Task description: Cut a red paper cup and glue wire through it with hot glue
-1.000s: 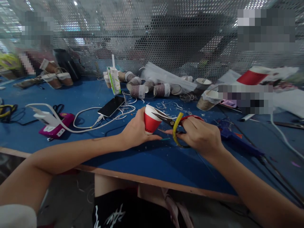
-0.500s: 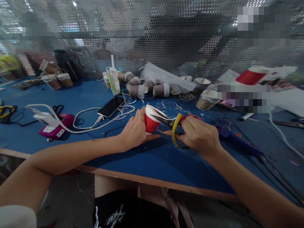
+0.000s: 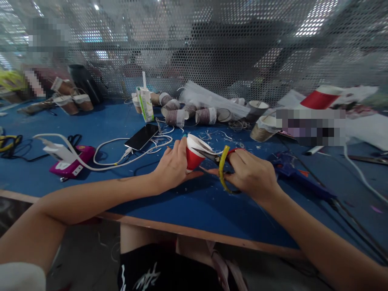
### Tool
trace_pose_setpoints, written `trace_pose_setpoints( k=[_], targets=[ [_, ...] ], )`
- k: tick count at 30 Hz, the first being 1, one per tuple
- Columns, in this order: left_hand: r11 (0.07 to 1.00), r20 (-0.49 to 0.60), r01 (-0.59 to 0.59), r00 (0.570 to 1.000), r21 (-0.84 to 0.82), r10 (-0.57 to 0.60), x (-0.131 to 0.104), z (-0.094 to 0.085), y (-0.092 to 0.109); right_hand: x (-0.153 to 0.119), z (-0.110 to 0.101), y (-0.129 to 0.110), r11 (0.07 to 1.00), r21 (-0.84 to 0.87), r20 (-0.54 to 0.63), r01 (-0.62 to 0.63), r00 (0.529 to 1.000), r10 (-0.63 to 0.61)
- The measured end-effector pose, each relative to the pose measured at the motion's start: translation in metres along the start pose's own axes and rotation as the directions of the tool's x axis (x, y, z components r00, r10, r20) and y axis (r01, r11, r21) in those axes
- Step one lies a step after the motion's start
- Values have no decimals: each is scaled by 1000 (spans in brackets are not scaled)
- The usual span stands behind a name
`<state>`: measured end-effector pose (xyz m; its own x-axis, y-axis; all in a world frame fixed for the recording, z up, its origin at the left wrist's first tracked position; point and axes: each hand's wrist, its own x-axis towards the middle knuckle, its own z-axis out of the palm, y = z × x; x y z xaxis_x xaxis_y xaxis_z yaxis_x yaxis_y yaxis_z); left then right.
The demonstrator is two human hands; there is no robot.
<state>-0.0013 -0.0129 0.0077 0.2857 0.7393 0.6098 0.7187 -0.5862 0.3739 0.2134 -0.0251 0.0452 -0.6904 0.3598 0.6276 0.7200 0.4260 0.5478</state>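
A red paper cup with a white inside (image 3: 194,159) is tilted above the table in the grip of my left hand (image 3: 171,162), its mouth turned up and to the right. My right hand (image 3: 251,169) is closed around the handles of scissors (image 3: 223,161), which have yellow and red grips. The dark blades reach left into the cup's mouth, apart from each other, with the cup's wall close to them. Fingers of my left hand hide the cup's left side.
Left lie a phone (image 3: 142,136), white cable and purple power strip (image 3: 72,161). Behind are a drink carton (image 3: 145,104) and several yarn-wrapped cups (image 3: 206,115). A blue glue gun (image 3: 303,182) lies to the right, and a perforated metal screen (image 3: 194,48) stands at the back.
The scissors have closed somewhat, and my right hand has shifted slightly left. My left hand and the cup stay nearly in place.
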Motion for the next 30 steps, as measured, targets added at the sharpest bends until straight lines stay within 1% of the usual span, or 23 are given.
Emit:
trace_pose_setpoints(
  k=[3,5,7,10,12,13,15,17,19,21,22,24,27,30],
  targets=[
    [1000,10,10,1000,-29,-9,-1,-1,1,-1,2,-1,1000,21,16,-18,1000,18],
    [998,18,17,1000,-58,-16,-1,-2,0,-2,4,-1,997,74,27,-33,999,31],
    [995,18,9,1000,-99,-7,0,-3,-2,-3,6,0,990,133,6,-34,999,34],
    [969,25,-34,999,-244,42,2,-5,-4,-4,9,2,981,189,-17,-37,999,41],
    [919,42,-24,998,-395,44,5,-7,-5,-4,11,4,973,222,-14,-68,997,73],
    [881,63,8,998,-473,25,6,-7,-5,-4,12,5,965,244,-2,-94,995,97],
    [784,138,112,990,-611,-34,8,-8,-4,-4,13,7,944,292,42,-154,988,148],
    [692,255,234,964,-683,-74,10,-10,-2,-3,14,9,919,328,110,-216,976,190],
    [658,371,336,924,-674,-92,11,-11,-1,-3,15,10,902,341,165,-265,962,220],
    [681,430,392,894,-619,-123,12,-12,0,-2,15,10,895,338,202,-292,951,234],
    [696,433,401,890,-596,-142,12,-12,0,-2,15,10,893,335,215,-301,947,238],
    [713,397,386,903,-585,-163,11,-11,-1,-2,15,9,893,335,225,-302,945,236],
    [706,357,359,920,-611,-158,9,-8,0,-2,15,8,899,338,198,-280,955,223],
    [702,373,380,911,-602,-174,8,-9,2,-3,15,7,903,332,182,-273,958,223]
  ],
)
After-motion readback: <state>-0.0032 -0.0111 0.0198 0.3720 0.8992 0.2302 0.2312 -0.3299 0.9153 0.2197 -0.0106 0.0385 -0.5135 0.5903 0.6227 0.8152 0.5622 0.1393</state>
